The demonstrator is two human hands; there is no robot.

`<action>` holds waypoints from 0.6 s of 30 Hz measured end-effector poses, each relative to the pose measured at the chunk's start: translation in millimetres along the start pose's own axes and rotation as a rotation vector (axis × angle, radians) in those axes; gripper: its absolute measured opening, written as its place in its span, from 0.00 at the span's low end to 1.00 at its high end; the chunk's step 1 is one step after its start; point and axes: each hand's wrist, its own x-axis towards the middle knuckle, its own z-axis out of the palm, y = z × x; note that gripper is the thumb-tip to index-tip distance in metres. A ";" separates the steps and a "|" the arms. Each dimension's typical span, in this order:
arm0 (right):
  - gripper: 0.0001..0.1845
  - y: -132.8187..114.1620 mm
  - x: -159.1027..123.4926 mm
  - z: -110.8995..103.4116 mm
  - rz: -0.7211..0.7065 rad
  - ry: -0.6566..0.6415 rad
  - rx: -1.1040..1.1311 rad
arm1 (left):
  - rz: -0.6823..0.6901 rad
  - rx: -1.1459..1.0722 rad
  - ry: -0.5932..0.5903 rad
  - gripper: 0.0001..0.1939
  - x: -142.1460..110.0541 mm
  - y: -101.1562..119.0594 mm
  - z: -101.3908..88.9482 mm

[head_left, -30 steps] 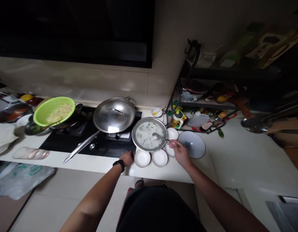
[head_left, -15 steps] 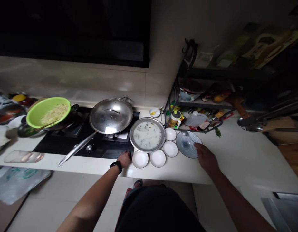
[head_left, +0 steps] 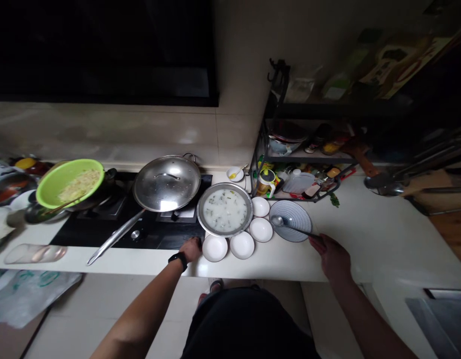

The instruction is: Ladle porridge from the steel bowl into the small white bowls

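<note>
My right hand (head_left: 333, 253) is closed round the dark handle of a ladle (head_left: 295, 229). The ladle's metal scoop rests over the left side of a blue-grey patterned bowl (head_left: 299, 212). My left hand (head_left: 191, 248) is at the stove's front right corner, its fingers closed round what looks like a stove knob, mostly hidden. Between the hands stands a large metal basin (head_left: 225, 209) of milky soup with dark green bits. Small white bowls stand along its front and right side, among them a front left bowl (head_left: 215, 248) and a front right bowl (head_left: 242, 245).
A lidded pan (head_left: 166, 183) sits on the black stove (head_left: 155, 234), its long handle reaching past the front edge. To the left are a green colander-like bowl (head_left: 51, 187) of pale shreds and a lying glass (head_left: 36, 254). A seasoning rack (head_left: 301, 160) stands behind the patterned bowl.
My right hand has drawn back towards me and right, with the ladle now lifted by its handle and its scoop shifted. My left hand stays at the stove corner. The view has moved slightly.
</note>
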 end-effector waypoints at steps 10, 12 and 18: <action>0.27 -20.6 -34.9 109.3 -0.143 -0.230 -0.138 | -0.008 0.021 0.008 0.15 -3.3 4.2 -2.5; 0.26 -9.5 -43.2 134.0 -0.161 -0.329 -0.236 | -0.006 0.021 0.015 0.16 -3.7 4.5 -1.9; 0.17 17.1 -68.3 168.0 -0.828 -0.915 -0.745 | 0.006 0.028 0.030 0.15 -2.8 2.3 1.5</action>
